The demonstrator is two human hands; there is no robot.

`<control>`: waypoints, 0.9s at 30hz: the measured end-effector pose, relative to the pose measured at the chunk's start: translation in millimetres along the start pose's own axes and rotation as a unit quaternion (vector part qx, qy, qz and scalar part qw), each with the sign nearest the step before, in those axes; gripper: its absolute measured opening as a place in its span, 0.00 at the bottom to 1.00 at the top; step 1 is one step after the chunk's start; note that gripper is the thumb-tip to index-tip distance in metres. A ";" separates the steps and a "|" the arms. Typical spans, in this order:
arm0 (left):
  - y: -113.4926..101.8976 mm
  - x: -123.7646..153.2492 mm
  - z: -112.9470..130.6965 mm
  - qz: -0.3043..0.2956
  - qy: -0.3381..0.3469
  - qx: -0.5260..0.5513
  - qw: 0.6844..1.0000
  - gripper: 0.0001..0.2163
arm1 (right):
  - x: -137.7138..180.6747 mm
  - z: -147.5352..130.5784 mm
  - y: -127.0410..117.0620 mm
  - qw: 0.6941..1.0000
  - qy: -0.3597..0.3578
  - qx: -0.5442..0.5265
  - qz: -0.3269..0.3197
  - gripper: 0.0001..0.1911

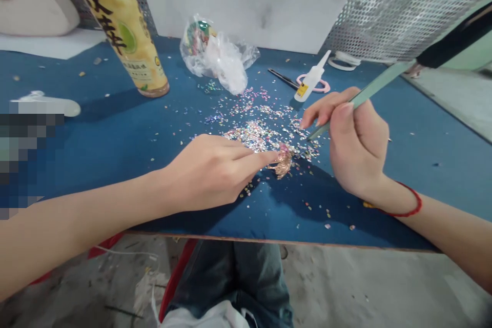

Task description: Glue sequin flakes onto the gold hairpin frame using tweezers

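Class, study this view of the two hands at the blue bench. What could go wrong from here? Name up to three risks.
The left hand presses a fingertip on a crumpled pink-gold glittery lump, which might tear or cling to the skin. The pale green flat stick in the right hand sits close to the loose multicoloured sequins, so it could scatter them. Sequins near the blue bench's front edge could be brushed onto the floor.
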State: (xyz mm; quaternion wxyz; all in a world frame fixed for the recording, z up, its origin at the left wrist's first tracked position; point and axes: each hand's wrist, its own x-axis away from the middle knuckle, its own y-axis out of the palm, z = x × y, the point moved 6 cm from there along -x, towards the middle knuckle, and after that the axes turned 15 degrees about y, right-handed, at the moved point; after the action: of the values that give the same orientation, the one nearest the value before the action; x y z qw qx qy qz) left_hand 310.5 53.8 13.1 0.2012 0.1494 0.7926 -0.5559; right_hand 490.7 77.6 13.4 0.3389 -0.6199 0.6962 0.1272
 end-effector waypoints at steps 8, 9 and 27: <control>-0.6 0.9 -2.1 0.048 -0.007 0.006 0.999 0.09 | 2.7 10.0 1.8 0.975 0.113 0.177 -0.067 0.14; -0.5 0.7 -1.7 0.049 -0.006 0.006 0.999 0.08 | 3.9 9.7 2.5 0.972 0.126 0.182 -0.078 0.13; -4.1 -1.9 -0.2 0.037 0.007 -0.018 0.999 0.09 | 5.0 23.4 16.2 0.935 0.295 0.020 -0.197 0.24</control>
State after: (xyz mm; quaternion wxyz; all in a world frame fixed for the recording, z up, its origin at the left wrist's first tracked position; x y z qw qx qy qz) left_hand 310.2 52.6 17.4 0.2185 0.1785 0.7978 -0.5328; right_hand 482.7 90.9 -11.0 0.1487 -0.7472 0.6314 -0.1446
